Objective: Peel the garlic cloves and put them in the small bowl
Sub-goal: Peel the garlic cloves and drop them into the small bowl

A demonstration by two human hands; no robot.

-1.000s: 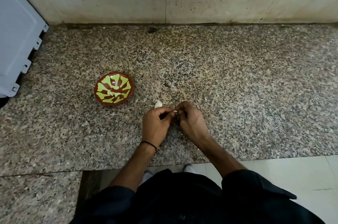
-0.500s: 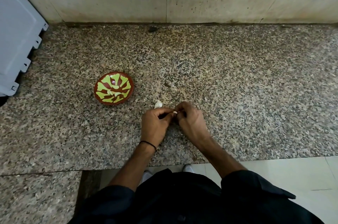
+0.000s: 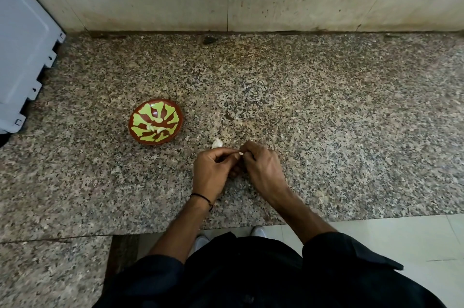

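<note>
My left hand (image 3: 212, 169) and my right hand (image 3: 263, 164) meet fingertip to fingertip over the granite counter, both pinching a small garlic clove (image 3: 240, 153), of which only a pale sliver shows. Another whitish garlic piece (image 3: 217, 143) lies on the counter just beyond my left hand. The small red-brown bowl (image 3: 140, 116) with a green pattern stands to the left of my hands, with a few peeled cloves (image 3: 154, 128) inside it.
The speckled granite counter (image 3: 326, 119) runs to a stained wall at the back. A pale grey appliance (image 3: 22, 51) stands at the far left. The counter's front edge lies just below my wrists, with tiled floor (image 3: 401, 240) beyond.
Both hands stay in the same spot; only the fingertips have shifted slightly on the clove.
</note>
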